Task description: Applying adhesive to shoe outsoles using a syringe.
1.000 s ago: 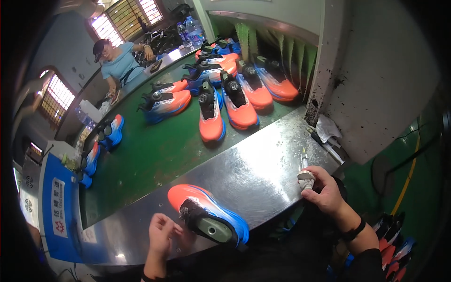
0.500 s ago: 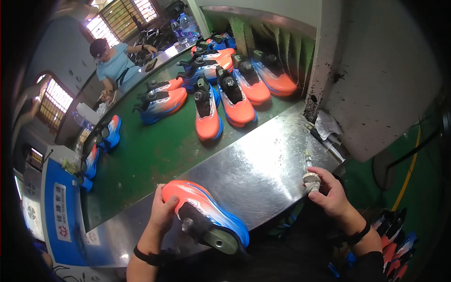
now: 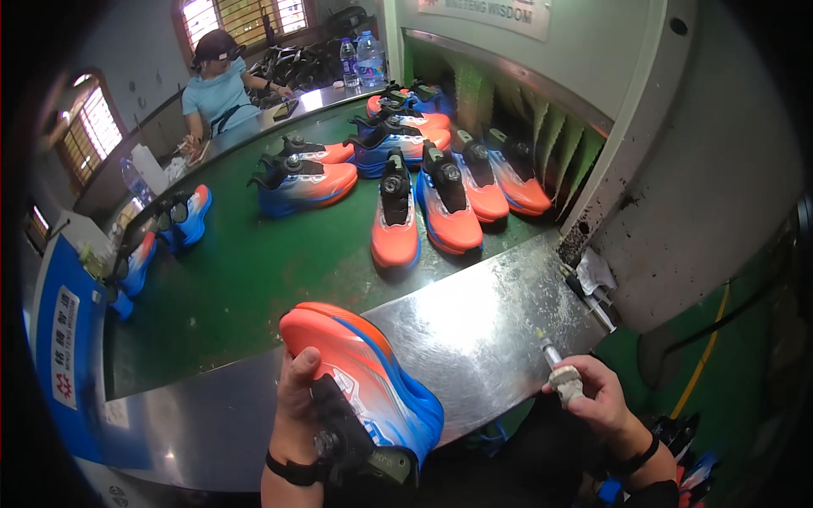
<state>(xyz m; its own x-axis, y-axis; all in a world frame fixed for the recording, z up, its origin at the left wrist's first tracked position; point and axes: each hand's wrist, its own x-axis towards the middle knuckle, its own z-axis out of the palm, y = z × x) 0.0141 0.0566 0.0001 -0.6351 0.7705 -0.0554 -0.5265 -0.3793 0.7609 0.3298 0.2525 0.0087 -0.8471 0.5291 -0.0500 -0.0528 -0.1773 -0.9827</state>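
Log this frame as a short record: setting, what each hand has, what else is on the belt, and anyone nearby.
setting: green conveyor belt ending at a shiny metal table edge
left hand: left hand grips an orange and blue sports shoe on a dark last, tilted on its side, sole facing away
right hand: right hand closed on a small grey-handled tool, tip resting near the metal
on belt: more orange and blue shoes, upright, in loose rows
nearby: a seated person in a light blue top at the far end
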